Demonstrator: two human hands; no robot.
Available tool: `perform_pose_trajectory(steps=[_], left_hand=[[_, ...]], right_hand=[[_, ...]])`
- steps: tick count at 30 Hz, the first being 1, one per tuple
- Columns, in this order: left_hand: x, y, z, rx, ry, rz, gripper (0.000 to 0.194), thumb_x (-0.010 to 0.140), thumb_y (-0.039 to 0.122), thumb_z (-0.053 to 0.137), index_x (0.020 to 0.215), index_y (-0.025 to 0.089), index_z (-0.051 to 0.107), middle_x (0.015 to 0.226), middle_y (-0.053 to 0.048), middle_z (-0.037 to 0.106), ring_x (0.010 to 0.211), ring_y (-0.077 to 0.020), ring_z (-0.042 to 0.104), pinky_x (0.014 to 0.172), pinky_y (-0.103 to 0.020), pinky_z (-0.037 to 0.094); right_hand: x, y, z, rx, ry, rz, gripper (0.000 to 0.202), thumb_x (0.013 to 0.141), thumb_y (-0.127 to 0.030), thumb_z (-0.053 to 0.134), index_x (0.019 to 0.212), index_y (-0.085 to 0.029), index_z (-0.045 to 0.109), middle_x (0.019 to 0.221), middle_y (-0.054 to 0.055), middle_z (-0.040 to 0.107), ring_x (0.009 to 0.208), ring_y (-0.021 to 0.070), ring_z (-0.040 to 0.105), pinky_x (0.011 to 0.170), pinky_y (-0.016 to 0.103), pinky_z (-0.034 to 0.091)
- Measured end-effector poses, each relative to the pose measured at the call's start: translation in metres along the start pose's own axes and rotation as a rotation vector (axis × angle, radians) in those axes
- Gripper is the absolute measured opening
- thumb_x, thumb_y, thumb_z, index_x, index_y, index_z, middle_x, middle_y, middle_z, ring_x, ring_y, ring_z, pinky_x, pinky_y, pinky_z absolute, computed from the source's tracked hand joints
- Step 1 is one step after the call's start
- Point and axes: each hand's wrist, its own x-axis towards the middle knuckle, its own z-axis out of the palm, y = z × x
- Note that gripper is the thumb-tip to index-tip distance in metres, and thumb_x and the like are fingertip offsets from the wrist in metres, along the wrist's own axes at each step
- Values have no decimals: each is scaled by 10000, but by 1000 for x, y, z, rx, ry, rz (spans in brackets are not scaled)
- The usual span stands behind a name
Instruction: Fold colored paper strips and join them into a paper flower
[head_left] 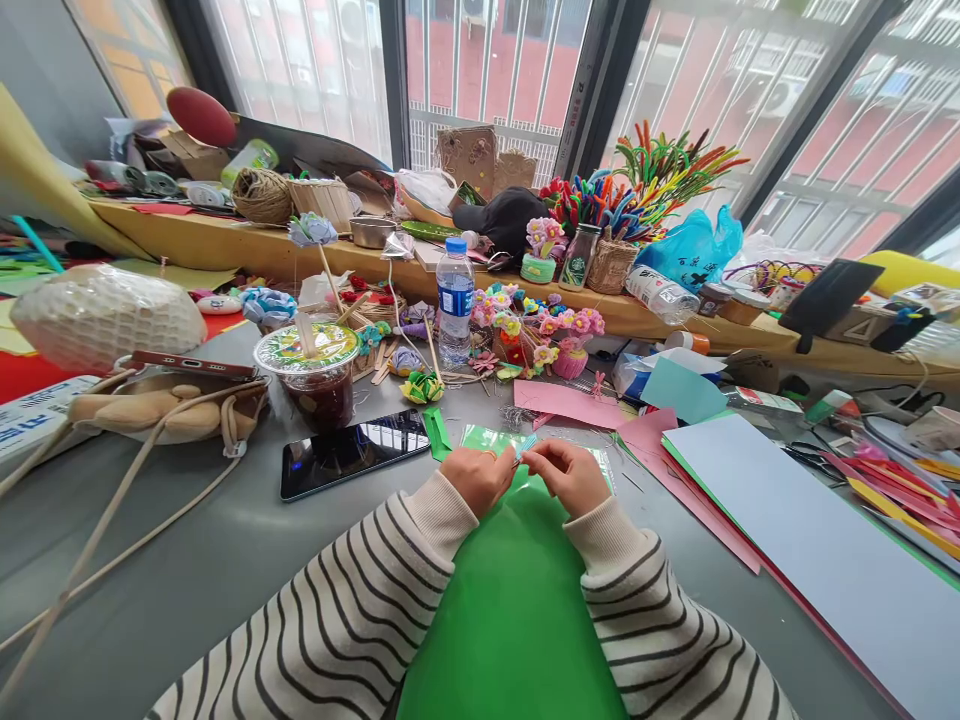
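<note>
Nearest, a glossy green sheet runs between the striped sleeves and under the hands. Above its far part, the left hand is curled nearly closed, pinching a small blue piece at its fingertips; the right hand meets it there in a thumb-and-finger pinch, its exact contact partly hidden. The piece looks very light, thin and easily creased, so a gentle hold by its edges should suit it; the sheet below looks smooth and perhaps slippery. Sideways room for the hands is bounded by the phone on the left and the pale paper stack on the right. Farther off, pink paper, a lidded drink cup and an upright water bottle hem the reach, with the cluttered ledge behind.
</note>
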Motion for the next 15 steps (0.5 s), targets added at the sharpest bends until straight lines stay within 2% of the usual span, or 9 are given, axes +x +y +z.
perform_pose_trajectory(steps=[5, 9, 12, 15], left_hand=[[0, 1, -3, -31, -34, 10, 315, 849, 276, 293, 928, 161, 575, 560, -51, 600, 513, -144, 568, 473, -232, 352], [0, 2, -2, -22, -53, 6, 309, 851, 279, 300, 894, 161, 582, 564, -53, 602, 512, -140, 570, 466, -223, 350], [-1, 1, 1, -18, -13, 18, 309, 852, 275, 299, 850, 165, 588, 544, -46, 595, 490, -144, 568, 453, -230, 340], [-2, 0, 5, 4, 67, 21, 296, 844, 291, 321, 835, 164, 588, 503, -31, 577, 461, -146, 559, 432, -236, 327]], right_hand=[[2, 0, -9, -117, -98, -71, 238, 744, -365, 510, 640, -172, 600, 546, 3, 587, 410, 85, 420, 388, 203, 325], [2, -1, -12, -281, -25, -218, 209, 756, -316, 511, 650, -157, 595, 580, 19, 592, 473, 102, 458, 453, 216, 359], [1, -2, -14, -357, 0, -325, 186, 775, -275, 490, 692, -149, 598, 623, 30, 597, 485, 100, 459, 471, 218, 371], [0, -1, -18, -373, -65, -391, 166, 787, -250, 477, 747, -154, 607, 670, 35, 609, 493, 96, 470, 490, 218, 391]])
